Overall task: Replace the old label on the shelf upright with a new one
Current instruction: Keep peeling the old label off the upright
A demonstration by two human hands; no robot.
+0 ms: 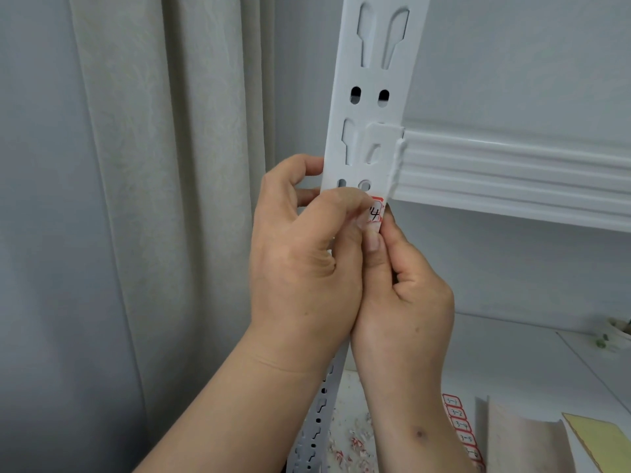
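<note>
Both hands, left hand (300,264) and right hand (406,295), pinch label (375,213) on white upright (370,107); grey curtain (153,199) behind.

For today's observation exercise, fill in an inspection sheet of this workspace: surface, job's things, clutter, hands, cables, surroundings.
Surface: white lower shelf board, partly covered.
Job's things: red-bordered paper label marked 4, on the white perforated metal upright; sheet of numbered red-bordered labels below.
Clutter: torn red-and-white paper scraps; beige paper; yellow pad.
Hands: left hand and right hand both have fingers at the label.
Cables: nothing seen.
Surroundings: pale curtain; white ribbed shelf beam.
</note>
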